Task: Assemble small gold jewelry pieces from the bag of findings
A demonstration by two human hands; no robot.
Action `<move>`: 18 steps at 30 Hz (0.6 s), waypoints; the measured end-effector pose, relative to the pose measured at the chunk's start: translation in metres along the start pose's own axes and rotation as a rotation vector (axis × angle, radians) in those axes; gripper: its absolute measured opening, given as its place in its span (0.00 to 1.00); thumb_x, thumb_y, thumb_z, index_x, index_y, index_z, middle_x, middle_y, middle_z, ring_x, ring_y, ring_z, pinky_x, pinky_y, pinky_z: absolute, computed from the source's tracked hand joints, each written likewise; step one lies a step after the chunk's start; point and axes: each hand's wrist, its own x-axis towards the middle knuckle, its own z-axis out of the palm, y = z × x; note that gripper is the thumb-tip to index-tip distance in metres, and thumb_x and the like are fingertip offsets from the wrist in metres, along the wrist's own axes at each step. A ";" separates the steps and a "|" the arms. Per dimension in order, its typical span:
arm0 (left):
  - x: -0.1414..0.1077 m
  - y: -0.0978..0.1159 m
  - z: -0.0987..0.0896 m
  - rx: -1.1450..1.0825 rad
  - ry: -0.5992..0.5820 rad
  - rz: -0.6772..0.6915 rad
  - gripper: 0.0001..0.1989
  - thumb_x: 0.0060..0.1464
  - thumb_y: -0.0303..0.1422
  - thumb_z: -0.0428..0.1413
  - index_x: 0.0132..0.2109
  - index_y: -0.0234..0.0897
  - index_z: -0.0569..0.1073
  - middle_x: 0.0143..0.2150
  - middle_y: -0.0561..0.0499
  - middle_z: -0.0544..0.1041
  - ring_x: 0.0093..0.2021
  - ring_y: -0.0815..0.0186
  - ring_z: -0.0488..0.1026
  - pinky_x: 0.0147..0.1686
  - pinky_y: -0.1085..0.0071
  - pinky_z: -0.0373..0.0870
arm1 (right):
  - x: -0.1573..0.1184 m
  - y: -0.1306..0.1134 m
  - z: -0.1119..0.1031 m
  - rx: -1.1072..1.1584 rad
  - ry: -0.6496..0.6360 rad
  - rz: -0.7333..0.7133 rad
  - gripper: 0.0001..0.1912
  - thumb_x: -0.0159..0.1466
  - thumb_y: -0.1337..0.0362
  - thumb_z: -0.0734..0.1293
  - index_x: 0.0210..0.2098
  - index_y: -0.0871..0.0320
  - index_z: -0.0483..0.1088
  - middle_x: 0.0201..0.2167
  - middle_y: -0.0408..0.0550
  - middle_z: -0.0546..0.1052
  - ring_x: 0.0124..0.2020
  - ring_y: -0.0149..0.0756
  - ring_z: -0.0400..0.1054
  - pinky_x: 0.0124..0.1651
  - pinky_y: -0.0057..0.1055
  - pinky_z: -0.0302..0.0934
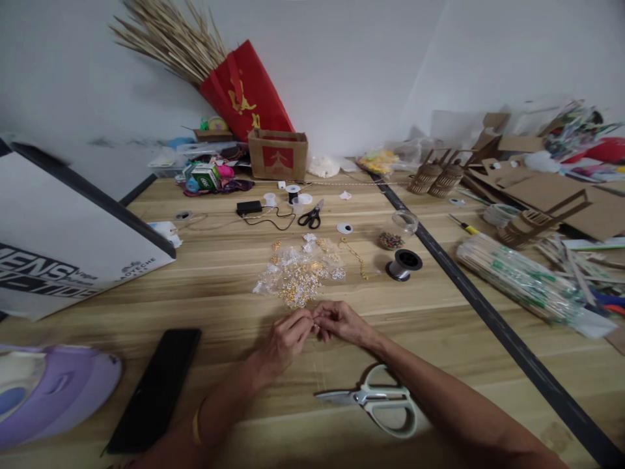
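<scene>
Seen from where I stand, the surface (224,303) has a smooth wood grain with a faint sheen, and the heap of small pieces (300,286) glints like gold and silver metal. The large scissors (362,395) pair shiny metal blades with smooth, plastic-looking handles. The purple appliance (73,394) looks like sleek plastic, the small carton (278,156) matt cardboard, the bundled stalks (170,39) dry and rough.

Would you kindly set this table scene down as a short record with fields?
Left hand: pinching
Right hand: pinching, close beside the left
Between hands: small piece, too tiny to identify
Beyond hands: pile of gold and clear bits
Nearer the wearer: pale-handled scissors
Right of pile: spool of wire
Left of hands: dark phone, lying flat
</scene>
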 end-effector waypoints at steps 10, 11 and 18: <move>0.001 -0.004 0.004 -0.228 0.051 -0.090 0.08 0.56 0.21 0.50 0.32 0.34 0.70 0.31 0.47 0.74 0.32 0.69 0.72 0.31 0.75 0.70 | 0.000 0.001 -0.001 -0.013 0.036 -0.005 0.19 0.60 0.49 0.63 0.32 0.60 0.64 0.22 0.42 0.72 0.18 0.26 0.65 0.20 0.22 0.59; 0.002 -0.004 0.005 -0.281 0.067 -0.121 0.08 0.55 0.21 0.51 0.31 0.34 0.70 0.30 0.47 0.74 0.31 0.69 0.72 0.31 0.75 0.69 | 0.000 0.001 -0.001 -0.010 0.045 -0.004 0.19 0.61 0.49 0.63 0.32 0.60 0.63 0.22 0.42 0.72 0.18 0.26 0.65 0.20 0.21 0.59; 0.005 -0.010 0.009 -0.665 0.137 -0.460 0.05 0.50 0.26 0.57 0.27 0.33 0.71 0.30 0.47 0.74 0.31 0.67 0.74 0.30 0.73 0.71 | 0.000 0.002 0.000 -0.001 0.086 0.010 0.19 0.61 0.48 0.63 0.32 0.59 0.61 0.21 0.41 0.72 0.17 0.26 0.66 0.19 0.21 0.58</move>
